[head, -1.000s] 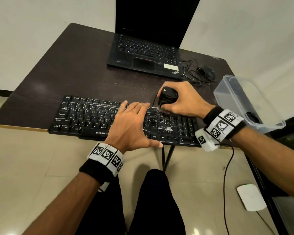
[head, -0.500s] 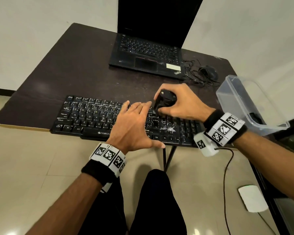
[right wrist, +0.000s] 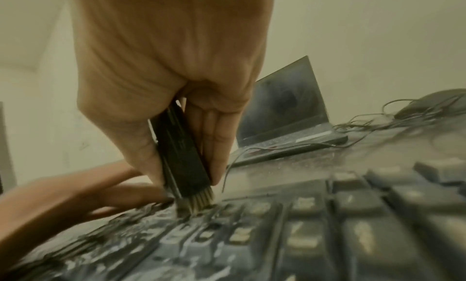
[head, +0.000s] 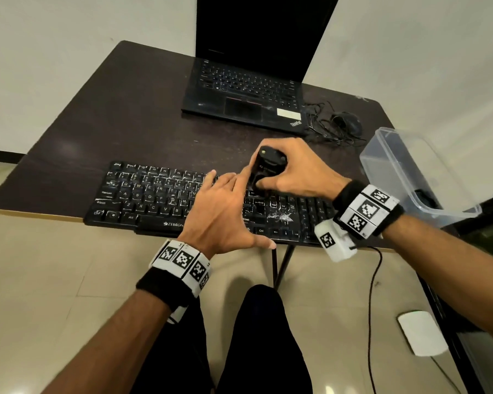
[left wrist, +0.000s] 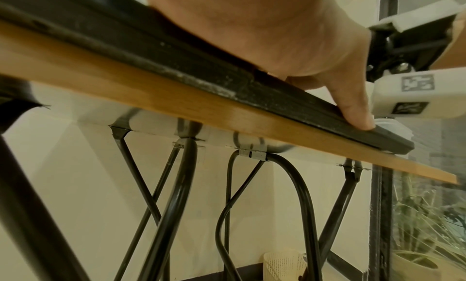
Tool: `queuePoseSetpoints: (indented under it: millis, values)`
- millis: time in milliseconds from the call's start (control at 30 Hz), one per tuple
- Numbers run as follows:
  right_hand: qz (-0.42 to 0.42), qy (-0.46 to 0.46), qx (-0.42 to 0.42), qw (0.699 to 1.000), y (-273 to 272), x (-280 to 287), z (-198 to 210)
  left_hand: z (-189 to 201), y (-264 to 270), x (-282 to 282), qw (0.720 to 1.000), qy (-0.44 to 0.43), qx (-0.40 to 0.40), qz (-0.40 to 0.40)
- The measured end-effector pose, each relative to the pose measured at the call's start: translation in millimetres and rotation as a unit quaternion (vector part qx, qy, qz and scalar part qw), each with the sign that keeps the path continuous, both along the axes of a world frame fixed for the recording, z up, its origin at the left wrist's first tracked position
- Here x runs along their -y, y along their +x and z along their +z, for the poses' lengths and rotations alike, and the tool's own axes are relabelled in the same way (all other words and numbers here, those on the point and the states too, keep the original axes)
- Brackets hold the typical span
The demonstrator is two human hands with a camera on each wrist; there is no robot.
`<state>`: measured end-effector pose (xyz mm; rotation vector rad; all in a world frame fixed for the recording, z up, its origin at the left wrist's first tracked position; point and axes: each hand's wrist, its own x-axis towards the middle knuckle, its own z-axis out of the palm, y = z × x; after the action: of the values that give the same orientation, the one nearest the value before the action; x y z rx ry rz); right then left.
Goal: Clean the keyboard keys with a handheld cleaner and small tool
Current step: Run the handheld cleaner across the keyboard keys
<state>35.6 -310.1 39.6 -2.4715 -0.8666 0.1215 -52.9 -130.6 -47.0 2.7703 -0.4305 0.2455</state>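
The keyboard (head: 199, 203) lies across the middle of the head view, at the table's (head: 120, 132) near edge, white debris scattered over its keys. The right hand (head: 293, 172) has its fingers curled round the black cleaner (head: 268, 166), held upright just right of centre, its bristles down on the keys. The left hand (head: 225, 214) lies flat on the keyboard with straight fingers, thumb hooked over the front edge — bracing it, holding nothing. Risk: hard scrubbing could flick crumbs deeper between keys, or nudge the keyboard off that edge if the left hand lifts.
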Motion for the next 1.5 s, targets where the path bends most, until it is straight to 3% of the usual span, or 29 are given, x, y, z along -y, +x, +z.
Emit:
queuePoseSetpoints:
  millis: [100, 233, 367, 500, 633, 767, 900, 1000, 1133, 1267, 1367, 1500]
  values:
    - [-0.061, -0.009, 0.012, 0.998, 7.9, 8.0, 3.5, 1.2, -1.6, 0.9, 1.000, 0.009, -0.010, -0.003]
    - [0.000, -0.008, 0.007, 1.000, -5.8, 7.2, 0.5, -0.7, -0.1, 0.5, 1.000, 0.001, -0.003, 0.005]
    - [-0.068, -0.013, 0.033, 0.997, 4.9, 14.1, 0.1, 0.6, -2.0, 1.0, 1.000, 0.007, -0.006, -0.002]
    - [-0.015, -0.006, 0.006, 1.000, -7.9, 14.0, -2.8, 0.6, -1.1, -0.4, 1.000, -0.001, -0.008, 0.006]
    - [-0.078, 0.006, 0.029, 0.997, 4.6, 18.4, 0.0, 0.9, -2.3, 0.3, 1.000, 0.000, -0.004, -0.004]
    - [-0.012, 0.005, 0.018, 1.000, -6.0, 6.1, -4.5, -0.1, -0.5, -1.0, 1.000, -0.009, -0.002, 0.005]
    - [-0.052, 0.016, 0.018, 0.998, 3.4, 0.2, -1.2, 0.5, -2.5, 0.7, 1.000, -0.004, -0.001, -0.001]
    - [-0.017, 0.012, 0.011, 1.000, -0.2, -4.2, -3.7, 1.7, -1.2, -0.2, 1.000, -0.013, 0.000, 0.004]
    - [-0.070, 0.015, 0.009, 0.997, 5.7, -1.5, -0.9, 3.8, -3.8, 1.2, 1.000, -0.014, -0.008, -0.001]
    - [-0.026, 0.001, 0.007, 1.000, -0.7, -4.5, -3.1, 2.7, -1.9, -0.4, 1.000, -0.025, 0.004, 0.007]
    - [-0.087, 0.012, 0.006, 0.996, 4.6, 2.9, -0.1, 1.7, -2.5, 0.2, 1.000, -0.019, 0.007, 0.002]
    - [-0.034, -0.004, -0.005, 0.999, -8.7, 7.8, -0.8, 0.6, -0.3, -1.3, 1.000, -0.009, 0.000, 0.003]
